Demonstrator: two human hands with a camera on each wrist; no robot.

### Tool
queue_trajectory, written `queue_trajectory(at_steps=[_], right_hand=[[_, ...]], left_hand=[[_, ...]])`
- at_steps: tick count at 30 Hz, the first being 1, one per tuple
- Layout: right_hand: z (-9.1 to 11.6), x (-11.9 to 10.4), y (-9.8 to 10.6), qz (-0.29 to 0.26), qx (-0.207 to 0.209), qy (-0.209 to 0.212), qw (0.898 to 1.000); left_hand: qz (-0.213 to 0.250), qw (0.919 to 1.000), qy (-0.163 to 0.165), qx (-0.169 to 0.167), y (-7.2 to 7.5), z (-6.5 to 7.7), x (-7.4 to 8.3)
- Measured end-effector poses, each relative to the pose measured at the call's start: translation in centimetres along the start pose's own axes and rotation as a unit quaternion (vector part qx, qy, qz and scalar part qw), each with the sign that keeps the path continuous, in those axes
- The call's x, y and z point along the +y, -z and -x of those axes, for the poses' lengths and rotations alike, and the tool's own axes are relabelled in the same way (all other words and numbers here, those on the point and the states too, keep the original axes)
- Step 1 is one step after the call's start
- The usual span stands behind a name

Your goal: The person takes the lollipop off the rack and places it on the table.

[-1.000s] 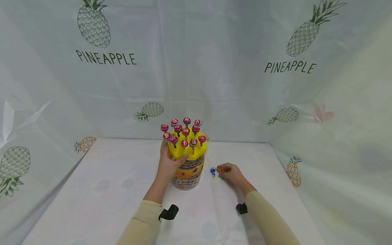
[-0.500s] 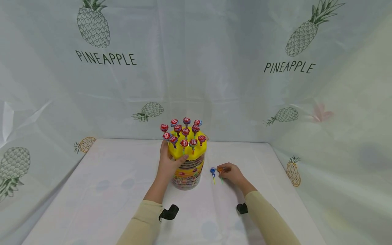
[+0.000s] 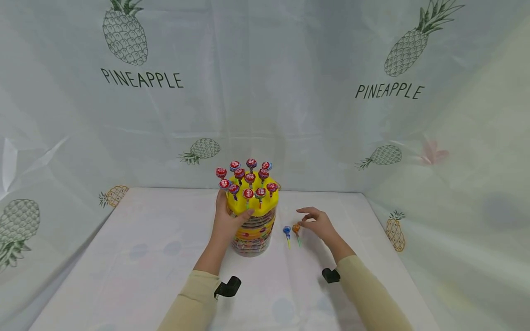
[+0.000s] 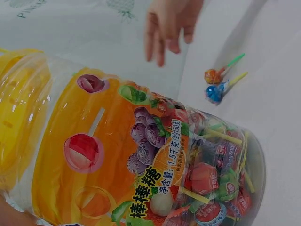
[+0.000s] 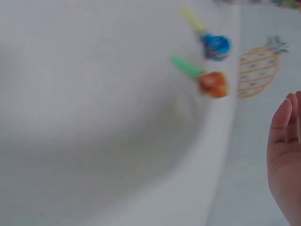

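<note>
My left hand (image 3: 225, 223) grips the upper side of a clear plastic candy jar (image 3: 254, 234), its thumb across the front below the yellow lid (image 3: 262, 209). Red-wrapped lollipops (image 3: 248, 194) stand upright in the lid. In the left wrist view the jar (image 4: 108, 150) shows a fruit label, with more wrapped lollipops visible inside at its base. Right of the jar, an orange lollipop (image 3: 296, 228) with a green stick lies beside a blue lollipop (image 3: 287, 230) with a yellow stick. My right hand (image 3: 320, 225), holding nothing, hovers just above and right of the orange one, fingers loosely extended.
A white cloth covers the table (image 3: 165, 266) under the jar. Behind it hangs a pale curtain (image 3: 265, 92) printed with pineapples. Black camera straps (image 3: 227, 287) sit at both wrists.
My right hand has let go of the orange lollipop and lifted slightly up and right, its fingers spreading. The orange lollipop stays beside the blue one. My left hand keeps its grip on the jar.
</note>
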State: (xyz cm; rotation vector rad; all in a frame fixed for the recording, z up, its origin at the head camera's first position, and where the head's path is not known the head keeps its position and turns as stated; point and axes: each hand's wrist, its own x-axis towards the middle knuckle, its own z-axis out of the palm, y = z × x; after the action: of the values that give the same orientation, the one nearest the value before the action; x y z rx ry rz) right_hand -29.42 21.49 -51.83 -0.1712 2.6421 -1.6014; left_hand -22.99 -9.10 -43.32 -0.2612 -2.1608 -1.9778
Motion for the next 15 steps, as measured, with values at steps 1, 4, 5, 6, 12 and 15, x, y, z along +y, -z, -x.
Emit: queue_trajectory(at_steps=[1, 4, 5, 6, 12, 15], right_hand=[[0.0, -0.8, 0.2, -0.012, 0.002, 0.007, 1.000], [0.2, -3.0, 0.5, -0.044, 0.001, 0.030, 0.999], [0.3, -3.7, 0.6, -0.053, -0.001, 0.038, 0.998], [0.5, -4.5, 0.6, -0.061, -0.004, 0.045, 0.997], [2.5, -9.7, 0.8, -0.089, -0.014, 0.091, 0.992], [3.2, -11.7, 0.6, -0.104, -0.010, 0.128, 0.986]], left_hand=[[0.001, 1.0000, -0.001, 0.002, 0.0, -0.2, -0.5], [0.003, 0.9999, -0.013, 0.009, -0.1, -0.5, -1.5], [0.003, 0.9998, -0.017, 0.010, -0.1, -0.5, -1.6], [0.003, 0.9997, -0.022, 0.012, -0.1, -0.5, -1.6], [0.006, 0.9995, -0.030, 0.009, -0.3, -0.3, -1.6], [0.000, 0.9997, -0.019, 0.015, -0.2, -0.2, -1.4]])
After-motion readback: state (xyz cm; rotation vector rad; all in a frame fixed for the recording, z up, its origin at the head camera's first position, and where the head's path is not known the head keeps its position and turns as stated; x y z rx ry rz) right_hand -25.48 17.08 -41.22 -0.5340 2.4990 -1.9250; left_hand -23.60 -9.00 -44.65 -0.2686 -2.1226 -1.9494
